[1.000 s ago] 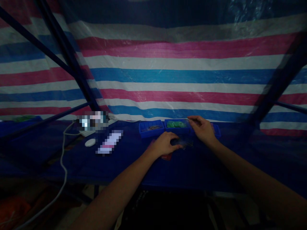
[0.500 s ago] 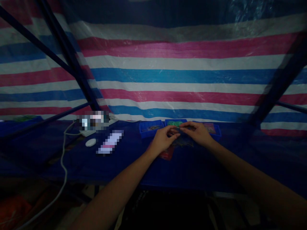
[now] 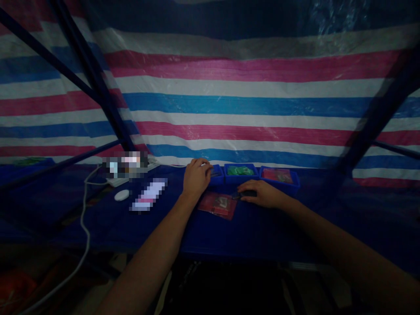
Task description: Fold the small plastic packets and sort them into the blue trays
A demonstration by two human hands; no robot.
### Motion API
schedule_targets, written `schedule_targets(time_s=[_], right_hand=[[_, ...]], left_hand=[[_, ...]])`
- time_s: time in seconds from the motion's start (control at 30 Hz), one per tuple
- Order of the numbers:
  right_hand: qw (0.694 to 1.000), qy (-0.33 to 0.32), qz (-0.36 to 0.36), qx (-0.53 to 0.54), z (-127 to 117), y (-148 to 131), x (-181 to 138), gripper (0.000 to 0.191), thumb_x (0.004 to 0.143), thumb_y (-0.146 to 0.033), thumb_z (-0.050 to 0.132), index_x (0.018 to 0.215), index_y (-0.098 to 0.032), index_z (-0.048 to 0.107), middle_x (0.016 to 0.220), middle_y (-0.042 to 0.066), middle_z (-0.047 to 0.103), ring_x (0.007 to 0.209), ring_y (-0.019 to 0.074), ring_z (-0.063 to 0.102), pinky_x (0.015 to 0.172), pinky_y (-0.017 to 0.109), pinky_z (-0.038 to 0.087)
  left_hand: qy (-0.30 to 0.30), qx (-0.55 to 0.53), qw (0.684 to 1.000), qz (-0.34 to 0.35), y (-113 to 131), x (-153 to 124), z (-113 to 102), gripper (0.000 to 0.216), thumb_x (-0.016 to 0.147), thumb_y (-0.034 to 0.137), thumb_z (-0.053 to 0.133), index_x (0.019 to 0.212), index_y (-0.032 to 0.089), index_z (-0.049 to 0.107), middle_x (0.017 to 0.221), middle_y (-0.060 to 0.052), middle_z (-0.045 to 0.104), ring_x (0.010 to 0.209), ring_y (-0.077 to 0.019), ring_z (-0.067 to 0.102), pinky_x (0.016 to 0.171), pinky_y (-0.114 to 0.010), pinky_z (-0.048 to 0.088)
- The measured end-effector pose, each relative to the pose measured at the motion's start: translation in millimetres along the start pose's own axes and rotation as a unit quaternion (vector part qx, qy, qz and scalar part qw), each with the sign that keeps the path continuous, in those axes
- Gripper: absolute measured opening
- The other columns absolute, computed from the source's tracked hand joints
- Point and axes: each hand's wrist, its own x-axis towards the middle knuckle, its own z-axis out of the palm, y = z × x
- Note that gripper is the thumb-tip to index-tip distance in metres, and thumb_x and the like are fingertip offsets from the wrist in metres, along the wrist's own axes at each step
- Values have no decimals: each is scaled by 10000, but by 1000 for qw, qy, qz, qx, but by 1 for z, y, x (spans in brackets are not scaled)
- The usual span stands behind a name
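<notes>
Blue cloth covers the long table [image 3: 98, 218] on which both bare hands are at work, in dim light. The left hand [image 3: 196, 177] reaches to the far edge of the table and lies with its fingers curled over the small blue plastic tray on the left [image 3: 218, 173], hiding most of it; whether those fingers hold anything cannot be told. The right hand [image 3: 262, 195] rests low on the cloth with its fingers stretched forward onto a small dark flat piece [image 3: 243, 193], touching it, though a real grip cannot be made out. Between the two hands, just beside the dark piece, a flat red plastic packet [image 3: 218, 204] lies on the cloth. Behind it stand a middle blue tray with green bits [image 3: 241, 170] and a right blue tray with reddish contents [image 3: 279, 176], side by side. Well to the left lie a small white round disc [image 3: 121, 195] and a white cable [image 3: 85, 218]. A red, white and blue striped tarpaulin [image 3: 249, 100] hangs behind.
</notes>
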Motion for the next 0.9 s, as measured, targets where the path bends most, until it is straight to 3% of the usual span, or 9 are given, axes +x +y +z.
schedule_targets(time_s=[0.13, 0.27, 0.4, 0.5, 0.6, 0.73, 0.8, 0.9], right_hand=[[1000, 10, 11, -19, 0, 3, 1, 356, 822, -194, 687, 1159, -303, 724, 1143, 39, 750, 1062, 253, 700, 990, 444, 514], [997, 21, 4, -71, 2, 3, 2, 302, 861, -187, 629, 1138, -254, 725, 1117, 46, 756, 1038, 233, 706, 961, 403, 526], [996, 54, 12, -72, 3, 3, 4, 227, 881, -230, 628, 1073, -261, 746, 1069, 35, 767, 992, 229, 717, 928, 387, 539], [993, 111, 41, -13, 2, 5, 5, 197, 893, -288, 634, 1046, -278, 758, 1042, 30, 771, 951, 235, 724, 896, 397, 552], [974, 171, 101, 106, 2, 6, 6, 227, 880, -378, 664, 1054, -261, 752, 978, 42, 773, 846, 230, 726, 792, 385, 576], [938, 210, 132, 243, 3, 4, 9, 319, 819, -446, 734, 1051, -228, 731, 916, 46, 764, 741, 194, 706, 708, 346, 581], [930, 210, 122, 277, 4, 2, 10, 322, 800, -436, 757, 1042, -226, 728, 960, 53, 764, 794, 193, 715, 755, 347, 585], [923, 201, 118, 305, 7, 2, 10, 338, 786, -417, 776, 1059, -228, 717, 970, 58, 762, 819, 196, 721, 802, 366, 589]], left_hand=[[-42, 39, 998, -31, -13, -3, 9, 209, 887, 183, 544, 845, 165, 748, 986, -113, 659, 962, -273, 537, 950, -463, 449], [-77, 64, 993, -69, -11, -5, 11, 264, 924, 222, 489, 892, 158, 743, 1078, -118, 658, 998, -268, 550, 968, -458, 455], [-13, 34, 998, -51, 2, -3, 4, 204, 891, 176, 539, 983, 177, 721, 1226, -112, 626, 1192, -298, 507, 1087, -490, 388], [14, -49, 999, 14, 22, -3, 0, 215, 917, 224, 568, 1098, 196, 680, 1202, -98, 648, 1227, -281, 513, 1118, -485, 378], [-24, -161, 986, 40, 46, -7, 5, 212, 955, 292, 561, 1123, 213, 664, 1109, -74, 701, 1085, -241, 616, 1027, -454, 465], [-96, -277, 956, -9, 71, -16, 19, 412, 898, 359, 677, 1281, 232, 595, 1100, -57, 741, 938, -206, 693, 878, -372, 537], [-142, -316, 938, -30, 76, -19, 24, 375, 898, 343, 679, 1249, 229, 613, 1009, -37, 766, 847, -186, 713, 801, -333, 547], [-146, -338, 928, -54, 75, -19, 28, 275, 912, 323, 657, 1165, 216, 663, 969, -36, 771, 846, -183, 723, 790, -320, 544]])
